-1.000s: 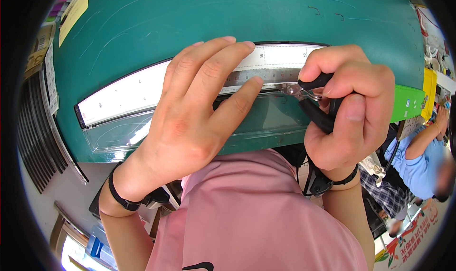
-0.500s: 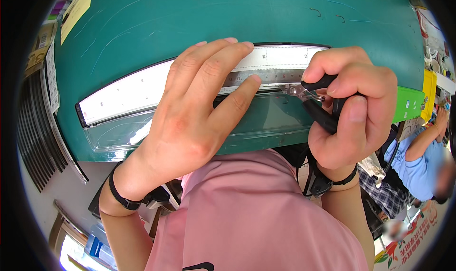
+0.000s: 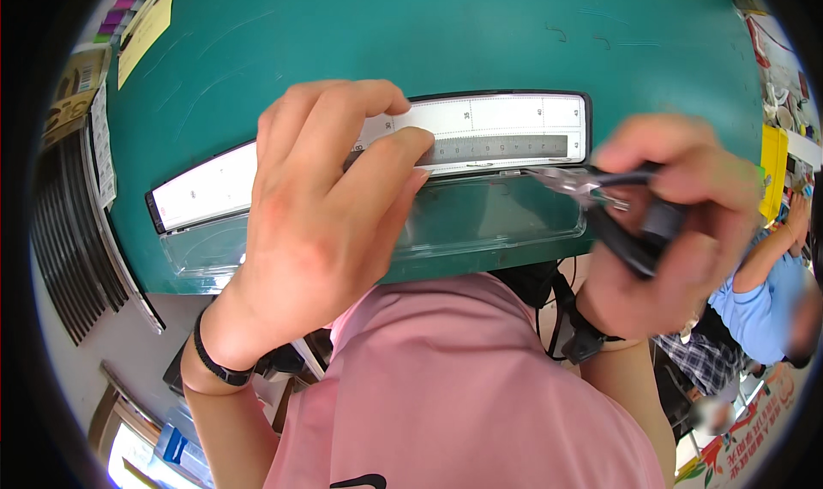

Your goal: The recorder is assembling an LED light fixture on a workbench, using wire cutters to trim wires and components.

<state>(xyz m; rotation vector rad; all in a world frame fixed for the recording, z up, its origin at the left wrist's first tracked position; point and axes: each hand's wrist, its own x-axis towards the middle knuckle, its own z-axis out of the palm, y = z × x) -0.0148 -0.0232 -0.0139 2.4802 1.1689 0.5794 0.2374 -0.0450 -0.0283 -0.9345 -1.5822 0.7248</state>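
A long, narrow case [image 3: 204, 180] lies across the table with its clear lid [image 3: 480, 223] folded open toward me. White scale paper lines its bed, and a steel ruler [image 3: 506, 149] rests on the right part. My left hand [image 3: 313, 193] is open over the middle of the case, fingers bent and apart, fingertips at the ruler's left end. My right hand [image 3: 699, 223], blurred by motion, grips pliers [image 3: 630, 236] with black handles. Their jaws point left, beside the case's front edge at its right end. A thin, dark hook-like piece [image 3: 480, 164] lies along that edge.
The green tabletop [image 3: 411, 35] carries several small fish hooks [image 3: 557, 34] with thin line at the far right. A yellow paper [image 3: 147, 30] lies at the far left. Beyond the right edge are a yellow bin [image 3: 776, 159] and another person in a blue shirt [image 3: 744, 318].
My left hand has shifted left and its fingers have bent, uncovering more of the ruler. The right hand and pliers have moved right, away from the case, showing its right end.
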